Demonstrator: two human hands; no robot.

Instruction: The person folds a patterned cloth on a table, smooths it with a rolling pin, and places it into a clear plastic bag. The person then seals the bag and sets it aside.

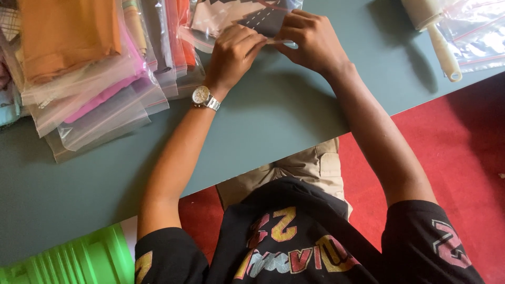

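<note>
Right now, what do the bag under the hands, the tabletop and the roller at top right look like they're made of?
Bag: clear, glossy plastic film, probably; it shows glare and the folded cloth inside. Tabletop: smooth matte grey-green, perhaps laminate or painted board. Roller: cream handle, likely moulded plastic.

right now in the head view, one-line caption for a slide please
Both hands, left hand and right hand, pinch a clear zip bag holding folded fabric on a grey table.

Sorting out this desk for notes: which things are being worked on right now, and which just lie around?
In hand:
left hand
right hand
clear zip bag with grey and pale cloth

Lying about:
stack of bagged cloths
lint roller
empty zip bags
green plastic thing
grey table
</note>
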